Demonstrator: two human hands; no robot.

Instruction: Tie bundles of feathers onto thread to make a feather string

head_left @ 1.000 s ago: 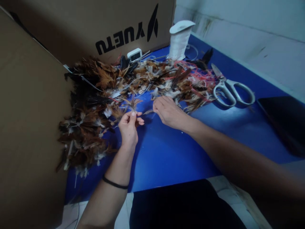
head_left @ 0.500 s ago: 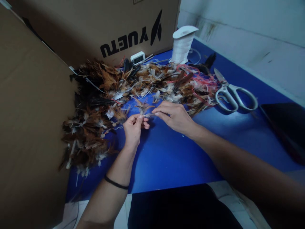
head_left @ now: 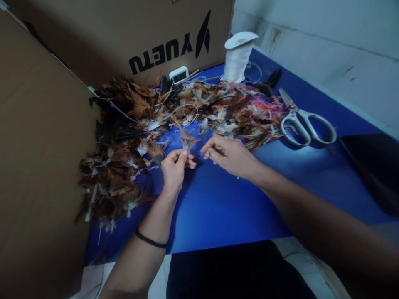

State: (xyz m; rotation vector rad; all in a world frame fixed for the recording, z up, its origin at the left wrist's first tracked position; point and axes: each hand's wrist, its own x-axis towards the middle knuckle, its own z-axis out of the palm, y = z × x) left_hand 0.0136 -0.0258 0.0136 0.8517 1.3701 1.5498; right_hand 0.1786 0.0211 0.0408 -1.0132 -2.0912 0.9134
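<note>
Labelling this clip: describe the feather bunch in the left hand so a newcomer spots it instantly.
Start at the blue table; find the black armband, then the left hand beyond it. Above that hand, a small brownish feather bunch fans out; unlike the neighbouring feathers heaped on the table, it is pinched upright.

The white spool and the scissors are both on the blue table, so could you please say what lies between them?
In the head view, dark feathers and tangled red strands lie between the white spool and the scissors.
</note>
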